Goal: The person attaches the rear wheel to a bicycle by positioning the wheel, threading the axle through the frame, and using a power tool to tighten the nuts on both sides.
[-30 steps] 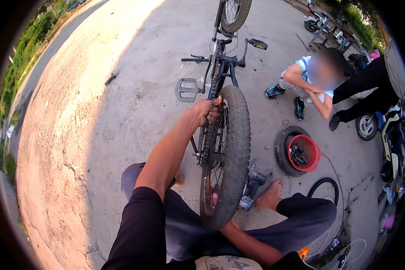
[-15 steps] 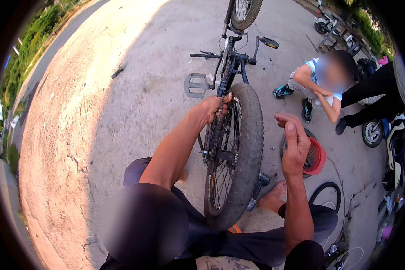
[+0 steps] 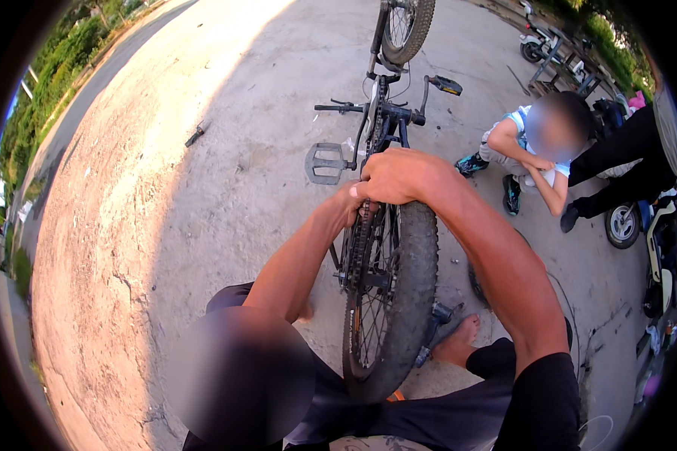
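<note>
A bicycle stands in front of me with its thick black rear tyre [image 3: 417,259] nearest my legs. Its chain [image 3: 361,233] runs along the left side of that wheel towards the crank. My left hand [image 3: 346,201] is closed on the chain from the left, thumb and fingers pinched together. Reaching over the top of the tyre, my right hand [image 3: 399,177] meets the left one at the same stretch of chain. Its fingers are curled down, and their tips are partly hidden behind the knuckles.
Grey pedal [image 3: 325,163] juts out left of the crank; another pedal [image 3: 445,85] is at the far right. A dark tool [image 3: 438,325] lies right of the tyre by my bare foot. One person [image 3: 530,143] crouches at right, beside another's dark-trousered legs [image 3: 609,154]. A scooter [image 3: 658,255] stands behind.
My right hand has swung left from beside the wheel, over the tyre to the chain, joining my left hand. My right forearm now covers the red basin. My left hand has shifted slightly nearer.
</note>
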A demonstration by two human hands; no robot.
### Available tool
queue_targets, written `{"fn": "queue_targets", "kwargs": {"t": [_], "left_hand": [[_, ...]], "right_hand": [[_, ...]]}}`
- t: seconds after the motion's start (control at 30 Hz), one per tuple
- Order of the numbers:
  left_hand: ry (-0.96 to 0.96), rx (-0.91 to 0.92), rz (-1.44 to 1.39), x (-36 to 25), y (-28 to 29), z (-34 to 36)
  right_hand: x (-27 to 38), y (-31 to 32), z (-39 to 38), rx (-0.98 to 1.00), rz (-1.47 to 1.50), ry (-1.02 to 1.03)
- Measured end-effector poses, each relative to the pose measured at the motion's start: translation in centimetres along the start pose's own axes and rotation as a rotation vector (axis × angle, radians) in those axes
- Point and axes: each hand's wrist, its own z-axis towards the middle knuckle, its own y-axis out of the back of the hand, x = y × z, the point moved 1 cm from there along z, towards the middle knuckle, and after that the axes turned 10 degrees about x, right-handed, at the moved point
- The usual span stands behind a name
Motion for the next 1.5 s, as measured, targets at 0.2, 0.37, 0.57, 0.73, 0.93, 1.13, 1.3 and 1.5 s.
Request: {"fn": "queue_targets", "kwargs": {"t": [0.2,0.37,0.57,0.73,0.93,1.13,1.3,1.5], "left_hand": [[-0.015,0.026,-0.059,0.8,1.0,1.0],[0.049,-0.057,-0.106,-1.1,-1.3,-0.7],[0.129,0.053,-0.156,0.4,1.9,1.7],[0.146,0.107,-0.238,0.6,1.7,1.6],[0.152,0.123,-0.223,-0.4,4.1,1.7],[0.118,0.162,-0.27,-1.3,3.6,0.5],[0.078,0.214,-0.299,-1.8,3.6,-0.1],[0.057,0.328,-0.385,-1.2,4.0,-0.6]], "right_hand": [[0.5,0.4,0.9,0.066,-0.145,0.171],[0.3,0.7,0.6,0.092,-0.207,-0.031],[-6.2,-6.4,-5.1,-0.947,0.938,0.317],[-4.3,-28.1,-8.8,-0.757,1.402,-0.139],[6.0,-37.9,-9.6,-0.398,1.465,-0.139],[6.8,-36.8,-12.3,-0.27,1.502,-0.083],[6.4,-35.8,-13.0,-0.344,1.579,0.009],[5.1,-36.3,-11.9,-0.29,1.351,-0.06]]}}
